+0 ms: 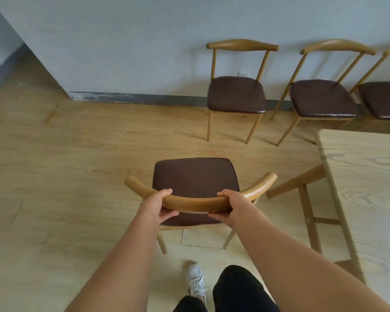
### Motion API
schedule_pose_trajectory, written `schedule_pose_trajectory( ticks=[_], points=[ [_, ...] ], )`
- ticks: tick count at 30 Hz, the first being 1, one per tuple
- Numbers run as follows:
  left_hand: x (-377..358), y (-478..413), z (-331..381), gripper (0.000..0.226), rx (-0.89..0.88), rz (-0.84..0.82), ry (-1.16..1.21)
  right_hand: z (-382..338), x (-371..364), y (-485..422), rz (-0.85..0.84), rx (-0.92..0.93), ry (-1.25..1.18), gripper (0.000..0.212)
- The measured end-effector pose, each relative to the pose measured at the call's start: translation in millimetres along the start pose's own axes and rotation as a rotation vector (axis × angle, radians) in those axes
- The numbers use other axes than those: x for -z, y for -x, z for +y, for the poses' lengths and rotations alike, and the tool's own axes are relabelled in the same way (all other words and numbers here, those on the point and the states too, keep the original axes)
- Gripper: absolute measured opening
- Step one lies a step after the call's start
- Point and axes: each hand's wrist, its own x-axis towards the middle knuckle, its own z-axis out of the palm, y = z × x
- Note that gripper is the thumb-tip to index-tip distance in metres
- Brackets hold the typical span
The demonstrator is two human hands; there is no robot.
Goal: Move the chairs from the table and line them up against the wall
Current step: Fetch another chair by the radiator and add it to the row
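Left hand point(158, 204) and right hand point(231, 207) both gripping the curved backrest of the near chair point(195, 176), seat facing the far wall point(144, 41); open slot lies far-left of the lined-up chairs point(235, 94), bench point(365, 176) at right.

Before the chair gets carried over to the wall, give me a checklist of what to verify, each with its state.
1. Both hands on the held chair's backrest: left hand and right hand wrap the rail. Ok.
2. Grip evenly spaced either side of centre: ok.
3. Free wall space left of the leftmost lined-up chair: bare floor there. Ok.
4. Path across the floor to that spot: nothing in the way. Ok.
5. Clearance from the table on the right: its leg sits near the backrest's right end. Cannot tell.
6. Chair legs off the floor: cannot tell.
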Motion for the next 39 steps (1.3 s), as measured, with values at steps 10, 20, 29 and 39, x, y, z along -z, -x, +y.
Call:
schedule_pose_trajectory(
  ticks=[10, 20, 29, 39],
  points=[
    [-38.5, -80.2, 149.9, 0.061, 0.013, -0.008, -0.019, -115.5, -123.4, -46.0, -0.021, 0.029, -0.001, 0.050],
    [-92.1, -165.1, 315.2, 0.052, 0.026, 0.048, -0.012, -257.4, -252.4, -99.2, -0.038, -0.017, 0.025, 0.050],
    [-110.8, -243.4, 447.5, 0.058, 0.037, 0.034, 0.026, -346.7, -373.2, -136.9, -0.027, -0.011, -0.001, 0.047],
    [-143.6, -337.0, 596.6, 0.040, 0.075, -0.057, -0.125, -426.4, -484.3, -182.6, 0.016, -0.029, -0.179, 0.054]
  ],
)
